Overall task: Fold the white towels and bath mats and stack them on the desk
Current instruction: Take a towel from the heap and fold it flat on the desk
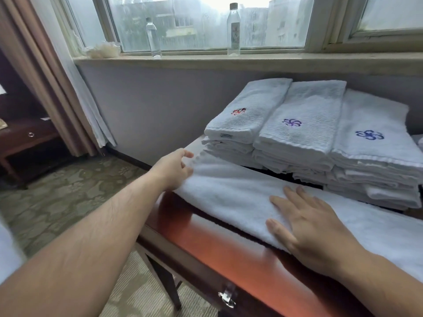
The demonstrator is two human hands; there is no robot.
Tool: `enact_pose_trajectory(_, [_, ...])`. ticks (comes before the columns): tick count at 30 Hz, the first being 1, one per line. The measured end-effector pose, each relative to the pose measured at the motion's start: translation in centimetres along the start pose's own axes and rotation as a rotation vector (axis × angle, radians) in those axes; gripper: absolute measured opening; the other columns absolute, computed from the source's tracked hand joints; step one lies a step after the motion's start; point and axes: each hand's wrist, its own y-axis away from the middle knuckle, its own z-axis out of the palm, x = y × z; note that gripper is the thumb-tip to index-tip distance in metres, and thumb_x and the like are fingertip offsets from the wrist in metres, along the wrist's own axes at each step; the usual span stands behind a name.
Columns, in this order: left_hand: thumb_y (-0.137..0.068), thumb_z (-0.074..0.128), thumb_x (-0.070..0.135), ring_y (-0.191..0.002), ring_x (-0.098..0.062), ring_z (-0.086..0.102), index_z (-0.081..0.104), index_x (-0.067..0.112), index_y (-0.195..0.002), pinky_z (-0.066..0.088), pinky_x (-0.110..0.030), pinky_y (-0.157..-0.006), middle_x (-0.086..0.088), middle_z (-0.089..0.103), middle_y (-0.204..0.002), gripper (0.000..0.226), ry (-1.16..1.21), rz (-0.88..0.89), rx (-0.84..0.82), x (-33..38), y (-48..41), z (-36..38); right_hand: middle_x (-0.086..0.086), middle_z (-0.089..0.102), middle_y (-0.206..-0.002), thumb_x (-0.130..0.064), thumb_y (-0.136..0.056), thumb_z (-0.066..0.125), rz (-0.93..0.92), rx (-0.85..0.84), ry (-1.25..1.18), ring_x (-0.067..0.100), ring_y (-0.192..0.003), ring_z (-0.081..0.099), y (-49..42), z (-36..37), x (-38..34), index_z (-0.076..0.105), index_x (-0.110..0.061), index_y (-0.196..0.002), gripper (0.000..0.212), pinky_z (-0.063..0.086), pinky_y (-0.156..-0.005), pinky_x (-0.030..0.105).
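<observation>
3 stacks (pixel 304 133); right hand (pixel 313 227) flat on 1 towel (pixel 229 193), left hand (pixel 175 169) pinches its end.

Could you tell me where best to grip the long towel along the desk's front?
Pinch the towel at its left short end, coming from the left: it lies flat as a long strip, that end reaches the desk edge, the right hand pins its middle, and stacks crowd behind.

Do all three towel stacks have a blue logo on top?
No, the left stack carries a red logo on top.
</observation>
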Motion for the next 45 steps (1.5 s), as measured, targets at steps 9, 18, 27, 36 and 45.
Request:
enact_pose_trajectory(9, [-0.097, 0.046, 0.024, -0.132, -0.019, 0.039, 0.062, 0.035, -0.131, 0.029, -0.036, -0.109, 0.009, 0.055, -0.138, 0.039, -0.201, 0.483, 0.220, 4.8, 3.6, 2.9, 0.002, 0.039, -0.158, -0.051, -0.097, 0.038, 0.085, 0.231, -0.090, 0.023, -0.150, 0.027, 0.1, -1.0, -0.2, 0.054, -0.024, -0.141, 0.054, 0.023, -0.118, 0.037])
enact_pose_trajectory(18, [-0.103, 0.017, 0.058, -0.155, -0.018, -0.006, 0.006, 0.047, -0.157, -0.003, -0.044, -0.124, 0.011, -0.005, -0.168, 0.056, -0.443, 0.253, -0.236, 2.7, 3.0, 6.3, 0.001, -0.004, -0.170, -0.068, -0.093, 0.009, 0.105, -0.020, 0.016, 0.023, -0.155, -0.004, -0.8, 0.4, 1.0, 0.004, -0.031, -0.161, 0.078, -0.003, -0.125, 0.042])
enact_pose_trajectory(27, [-0.104, 0.038, 0.044, -0.139, -0.037, 0.030, 0.014, 0.028, -0.159, 0.033, -0.046, -0.108, -0.014, 0.038, -0.151, 0.062, -0.426, -0.114, -0.100, 3.8, 2.5, 3.4, -0.001, -0.008, -0.170, -0.068, -0.096, 0.012, 0.113, -0.019, -0.002, 0.021, -0.155, -0.008, -0.9, 0.7, 1.0, 0.002, -0.033, -0.161, 0.075, -0.007, -0.125, 0.041])
enact_pose_trajectory(36, [-0.087, 0.066, 0.062, -0.113, -0.030, 0.062, 0.062, 0.005, -0.120, 0.047, -0.034, -0.094, -0.009, 0.068, -0.114, 0.066, -0.626, -0.256, -0.306, 6.6, 2.2, -0.8, -0.001, -0.006, -0.170, -0.067, -0.097, 0.016, 0.116, -0.011, -0.029, 0.021, -0.156, -0.007, -0.2, 0.3, 0.8, 0.004, -0.031, -0.162, 0.075, -0.005, -0.125, 0.042])
enact_pose_trajectory(45, [-0.098, 0.061, 0.031, -0.068, -0.018, 0.066, 0.067, 0.006, -0.111, 0.048, -0.021, -0.050, -0.005, 0.071, -0.090, 0.029, 0.430, -0.260, -0.183, 8.2, 5.1, -3.0, -0.008, 0.064, -0.133, -0.050, -0.100, 0.049, 0.155, 0.245, -0.607, 0.012, -0.126, 0.056, 0.0, -0.8, 2.3, 0.063, -0.029, -0.129, 0.039, 0.045, -0.102, 0.031])
